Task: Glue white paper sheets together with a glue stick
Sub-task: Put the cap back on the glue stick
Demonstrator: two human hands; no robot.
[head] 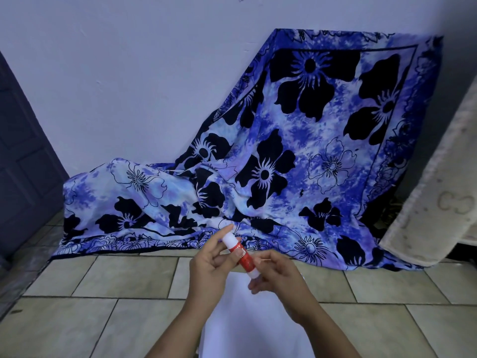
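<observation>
The glue stick (238,250) is held above the white paper sheets (247,321) on the floor (103,280).
Its upper end is pinched by the fingers of the left hand (214,258), its lower end by the right hand (280,272); the cap is best pulled straight off, the barrel kept steady.

Glue stick (238,250) in the grip: red mid w/ white print, white cap & white base. Paper sheets (247,319) just under grip: plain white. Floor tiles (103,280) either side of grip: beige-grey, dark grout. Cloth (284,151) beyond grip: blue/white tie-dye, black flowers, some outline-only. Wall (129,73) behind cloth: pale lilac-white. Door (20,151) far left of grip: dark blue-grey. Mat (438,189) far right: cream.
</observation>
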